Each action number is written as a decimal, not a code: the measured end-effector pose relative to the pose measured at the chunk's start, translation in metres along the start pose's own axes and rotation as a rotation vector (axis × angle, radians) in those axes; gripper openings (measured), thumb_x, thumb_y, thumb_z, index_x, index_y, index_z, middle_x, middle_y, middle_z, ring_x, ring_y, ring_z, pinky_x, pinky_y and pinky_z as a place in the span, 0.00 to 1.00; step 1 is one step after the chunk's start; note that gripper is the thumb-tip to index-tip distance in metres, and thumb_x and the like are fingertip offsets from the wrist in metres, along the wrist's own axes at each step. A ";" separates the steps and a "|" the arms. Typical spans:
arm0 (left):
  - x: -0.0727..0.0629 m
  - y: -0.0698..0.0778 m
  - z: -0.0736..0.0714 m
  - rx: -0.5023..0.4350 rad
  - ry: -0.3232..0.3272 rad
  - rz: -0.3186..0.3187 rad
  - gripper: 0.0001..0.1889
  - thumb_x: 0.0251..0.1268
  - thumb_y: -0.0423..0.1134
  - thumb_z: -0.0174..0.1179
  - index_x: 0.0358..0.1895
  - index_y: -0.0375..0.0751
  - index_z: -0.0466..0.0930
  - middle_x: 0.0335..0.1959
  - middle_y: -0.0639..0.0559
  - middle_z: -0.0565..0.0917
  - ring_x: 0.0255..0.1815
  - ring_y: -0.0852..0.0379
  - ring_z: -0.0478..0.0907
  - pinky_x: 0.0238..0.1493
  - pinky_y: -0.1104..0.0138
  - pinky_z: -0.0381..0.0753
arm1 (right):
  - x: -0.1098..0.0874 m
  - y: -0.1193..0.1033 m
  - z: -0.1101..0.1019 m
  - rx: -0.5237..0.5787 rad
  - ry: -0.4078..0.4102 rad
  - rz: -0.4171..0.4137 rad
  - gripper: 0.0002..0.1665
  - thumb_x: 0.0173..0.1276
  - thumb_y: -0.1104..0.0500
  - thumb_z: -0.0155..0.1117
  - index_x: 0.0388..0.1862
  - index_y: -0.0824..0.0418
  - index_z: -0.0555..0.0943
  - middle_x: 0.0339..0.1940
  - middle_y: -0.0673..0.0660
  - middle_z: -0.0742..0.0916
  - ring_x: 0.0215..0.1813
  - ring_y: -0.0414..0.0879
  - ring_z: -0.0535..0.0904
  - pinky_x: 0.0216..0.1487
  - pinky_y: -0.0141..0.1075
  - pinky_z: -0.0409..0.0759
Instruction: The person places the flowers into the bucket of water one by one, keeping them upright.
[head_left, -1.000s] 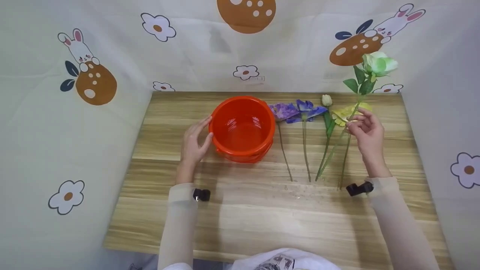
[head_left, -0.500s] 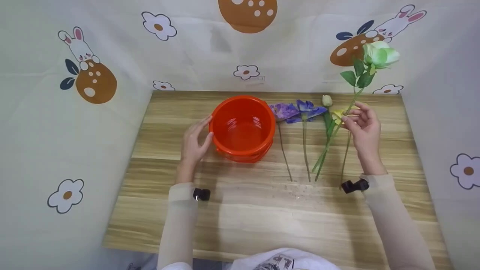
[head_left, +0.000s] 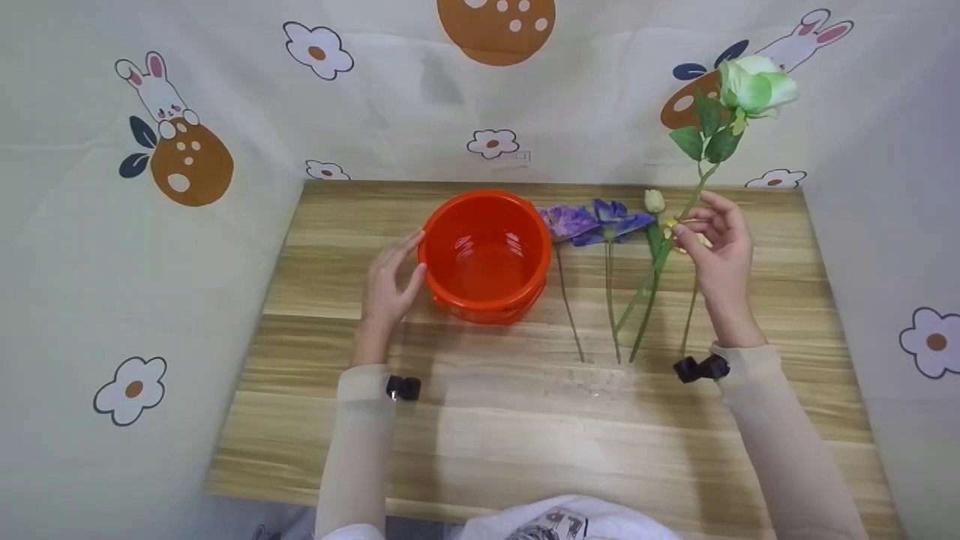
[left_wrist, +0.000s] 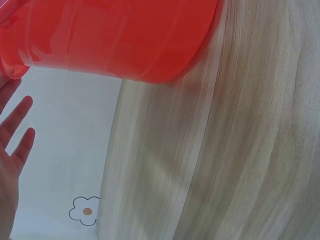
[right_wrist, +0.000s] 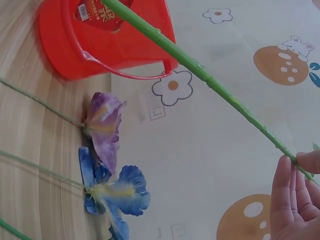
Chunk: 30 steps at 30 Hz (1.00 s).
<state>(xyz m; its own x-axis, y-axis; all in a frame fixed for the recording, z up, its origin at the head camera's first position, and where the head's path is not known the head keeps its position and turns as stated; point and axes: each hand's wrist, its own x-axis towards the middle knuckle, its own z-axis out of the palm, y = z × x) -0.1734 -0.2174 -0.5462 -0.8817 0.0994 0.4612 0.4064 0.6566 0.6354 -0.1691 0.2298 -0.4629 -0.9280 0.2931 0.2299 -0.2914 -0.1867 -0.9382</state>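
Observation:
A red bucket stands on the wooden table. My left hand is at its left side, fingers and thumb spread and fingertips at the rim. In the left wrist view, the fingers look straight beside the bucket wall. Between thumb and fingers, my right hand pinches the stem of a pale green rose. The rose is raised and tilted, its bloom up to the right, its bare stem slanting down toward the bucket. The bucket appears to have nothing inside.
Right of the bucket lie a purple flower, a blue-violet flower, a white tulip and a yellow flower partly behind my right hand. Small droplets dot the table. A printed cloth hangs behind.
My right hand has moved left and slightly up with the rose, whose stem end has shifted left toward the bucket. My left hand and the bucket have stayed in place.

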 end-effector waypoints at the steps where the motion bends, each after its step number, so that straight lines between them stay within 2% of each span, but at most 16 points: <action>1: 0.000 0.000 0.000 0.001 -0.005 -0.009 0.25 0.68 0.44 0.58 0.68 0.50 0.76 0.67 0.49 0.79 0.69 0.48 0.74 0.73 0.51 0.68 | 0.000 -0.001 0.002 -0.002 -0.003 -0.007 0.27 0.58 0.82 0.61 0.56 0.64 0.77 0.35 0.53 0.84 0.34 0.40 0.82 0.33 0.26 0.84; 7: 0.000 0.000 -0.001 0.002 -0.018 -0.032 0.24 0.69 0.44 0.57 0.68 0.53 0.75 0.67 0.49 0.79 0.69 0.50 0.74 0.73 0.51 0.68 | 0.000 -0.005 0.014 -0.006 -0.033 -0.044 0.26 0.60 0.80 0.62 0.56 0.64 0.77 0.36 0.52 0.84 0.35 0.41 0.83 0.34 0.27 0.84; 16: 0.001 -0.002 0.000 -0.008 -0.007 0.030 0.25 0.69 0.44 0.56 0.68 0.47 0.75 0.67 0.49 0.79 0.69 0.47 0.75 0.73 0.53 0.69 | 0.003 -0.008 0.034 -0.020 -0.066 -0.087 0.26 0.60 0.79 0.63 0.57 0.63 0.77 0.37 0.53 0.84 0.37 0.41 0.82 0.33 0.27 0.84; 23: 0.000 0.000 0.000 -0.003 -0.005 0.017 0.25 0.69 0.44 0.57 0.68 0.49 0.75 0.67 0.52 0.79 0.69 0.49 0.75 0.73 0.53 0.70 | 0.005 -0.012 0.049 0.000 -0.096 -0.106 0.26 0.61 0.78 0.64 0.58 0.67 0.75 0.39 0.54 0.83 0.38 0.41 0.82 0.35 0.27 0.84; 30: 0.000 0.000 0.000 -0.001 -0.012 -0.005 0.25 0.69 0.45 0.57 0.68 0.49 0.76 0.67 0.50 0.79 0.70 0.50 0.74 0.74 0.54 0.68 | 0.007 -0.016 0.062 0.003 -0.109 -0.123 0.25 0.60 0.77 0.63 0.56 0.64 0.77 0.38 0.52 0.85 0.38 0.41 0.83 0.33 0.27 0.83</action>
<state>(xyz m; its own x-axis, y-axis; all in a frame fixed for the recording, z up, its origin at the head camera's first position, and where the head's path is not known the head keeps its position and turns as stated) -0.1731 -0.2175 -0.5459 -0.8865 0.1046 0.4508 0.4021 0.6563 0.6384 -0.1851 0.1770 -0.4299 -0.9051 0.2104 0.3696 -0.4047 -0.1589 -0.9006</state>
